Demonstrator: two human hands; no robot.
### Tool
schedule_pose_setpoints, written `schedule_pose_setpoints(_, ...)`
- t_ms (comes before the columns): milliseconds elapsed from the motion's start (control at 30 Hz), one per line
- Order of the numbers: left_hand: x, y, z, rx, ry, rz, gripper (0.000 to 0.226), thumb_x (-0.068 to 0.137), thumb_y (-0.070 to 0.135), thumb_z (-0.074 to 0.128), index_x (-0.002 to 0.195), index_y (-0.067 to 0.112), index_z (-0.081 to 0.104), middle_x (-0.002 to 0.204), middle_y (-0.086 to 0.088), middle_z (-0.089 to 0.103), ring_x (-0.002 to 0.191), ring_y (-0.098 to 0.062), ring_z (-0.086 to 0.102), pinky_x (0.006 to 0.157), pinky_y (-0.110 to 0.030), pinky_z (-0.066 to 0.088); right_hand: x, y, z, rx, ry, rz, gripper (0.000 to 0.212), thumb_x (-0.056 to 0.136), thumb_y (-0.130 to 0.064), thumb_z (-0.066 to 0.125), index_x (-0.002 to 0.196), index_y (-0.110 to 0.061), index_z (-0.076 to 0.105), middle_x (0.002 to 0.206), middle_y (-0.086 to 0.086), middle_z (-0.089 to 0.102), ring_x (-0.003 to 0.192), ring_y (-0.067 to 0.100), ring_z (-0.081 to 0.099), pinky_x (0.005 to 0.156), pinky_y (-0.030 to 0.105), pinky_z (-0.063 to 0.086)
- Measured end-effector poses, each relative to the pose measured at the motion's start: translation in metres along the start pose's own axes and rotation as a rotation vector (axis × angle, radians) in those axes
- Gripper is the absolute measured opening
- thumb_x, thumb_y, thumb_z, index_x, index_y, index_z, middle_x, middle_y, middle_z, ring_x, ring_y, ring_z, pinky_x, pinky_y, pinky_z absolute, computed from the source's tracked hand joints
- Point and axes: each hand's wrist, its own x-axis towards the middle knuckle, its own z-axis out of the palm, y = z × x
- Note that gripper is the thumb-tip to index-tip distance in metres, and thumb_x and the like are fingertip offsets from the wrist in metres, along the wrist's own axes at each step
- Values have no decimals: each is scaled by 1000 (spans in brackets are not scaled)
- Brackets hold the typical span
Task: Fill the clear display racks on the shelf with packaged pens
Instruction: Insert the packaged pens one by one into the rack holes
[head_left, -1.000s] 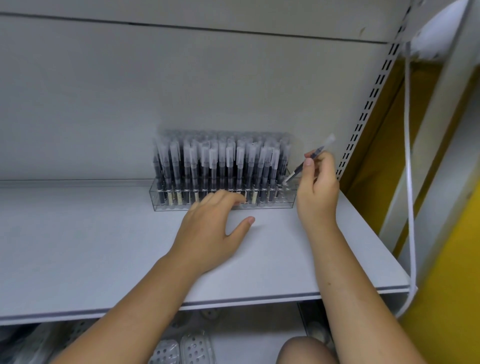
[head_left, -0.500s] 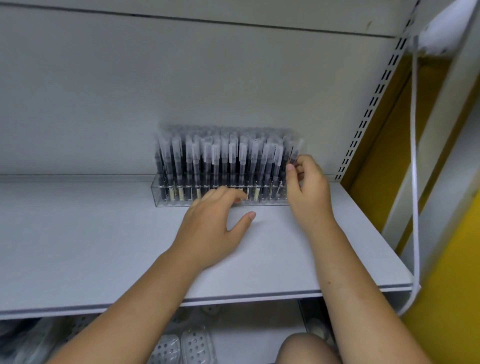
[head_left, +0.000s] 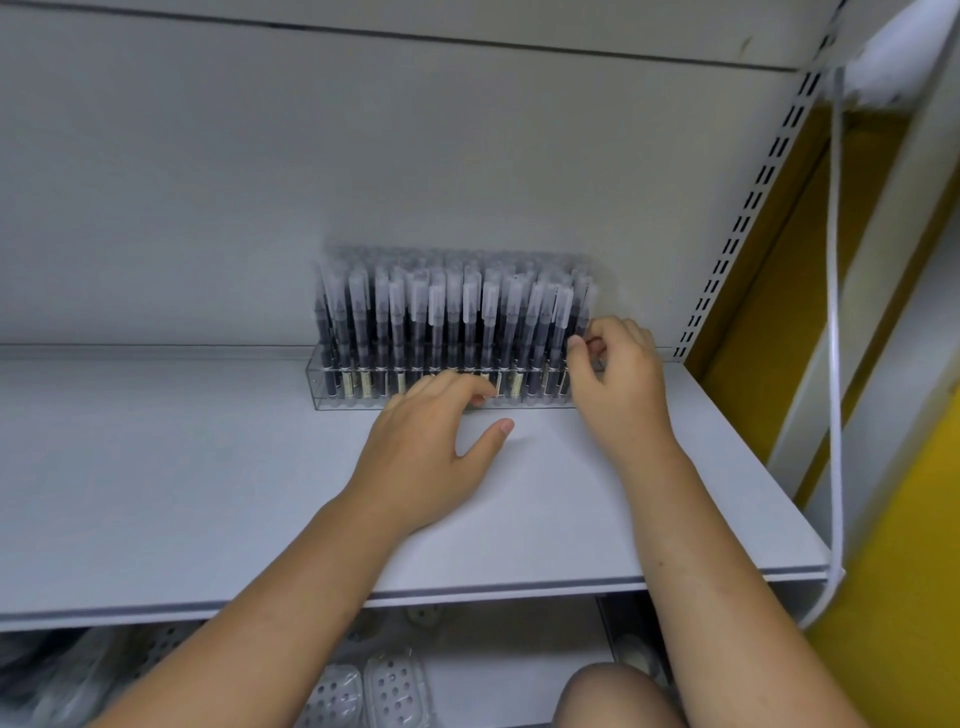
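Observation:
A clear display rack (head_left: 332, 384) stands at the back of the grey shelf (head_left: 208, 493), packed with upright packaged pens (head_left: 447, 317) that have dark barrels and frosted caps. My right hand (head_left: 618, 384) is at the rack's right end, its thumb and fingers pinching the last pen (head_left: 582, 322) there, which stands upright in the rack. My left hand (head_left: 431, 447) lies flat on the shelf, straight fingertips touching the rack's front wall, thumb spread out to the right.
A slotted upright (head_left: 748, 218) runs up the shelf's right side, with a white cable (head_left: 835, 364) hanging past the yellow wall. Below the shelf edge are perforated clear trays (head_left: 374, 691) and my knee (head_left: 613, 696).
My right hand brought a tilted pen from the right down into the rack's right end, where it now stands upright. My left hand stayed put.

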Motion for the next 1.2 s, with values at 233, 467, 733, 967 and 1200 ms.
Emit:
schedule_pose_setpoints(233,0,-1,-3,4,52,-11,37,97,60,51,126,36,57,112,23,57,108,-3,54,98,-41,48,0,-8,-11,140,156,35,24,93,-40,66,105,-19,62,98,-5,61,95,18,58,82,47,53)
schedule_pose_setpoints(467,-2,2,-44,74,108,-40,44,98,57,53,135,34,53,120,19,60,112,-7,53,101,-42,45,-4,-44,-35,74,67,-95,20,94,-38,65,108,-25,59,99,-7,57,96,18,57,86,56,50)
schedule_pose_setpoints(733,-41,-46,-138,186,173,-169,40,96,52,60,132,34,55,121,16,63,112,-14,58,95,-42,50,-27,-146,-9,133,-244,-226,20,93,-38,64,111,-29,59,100,-13,58,95,8,55,95,52,49)
schedule_pose_setpoints(967,-107,-114,-219,308,179,-365,45,98,52,58,138,34,50,127,16,58,114,-13,56,96,-39,48,-49,-239,62,251,-418,-333,19,93,-40,62,110,-34,56,99,-18,58,90,7,57,92,48,50)
schedule_pose_setpoints(1200,-145,-219,-284,314,222,-632,55,97,46,65,144,24,50,137,5,54,125,-18,53,100,-37,48,-63,-311,147,275,-593,-416,22,95,-42,61,115,-35,56,102,-18,58,90,5,55,90,41,49)
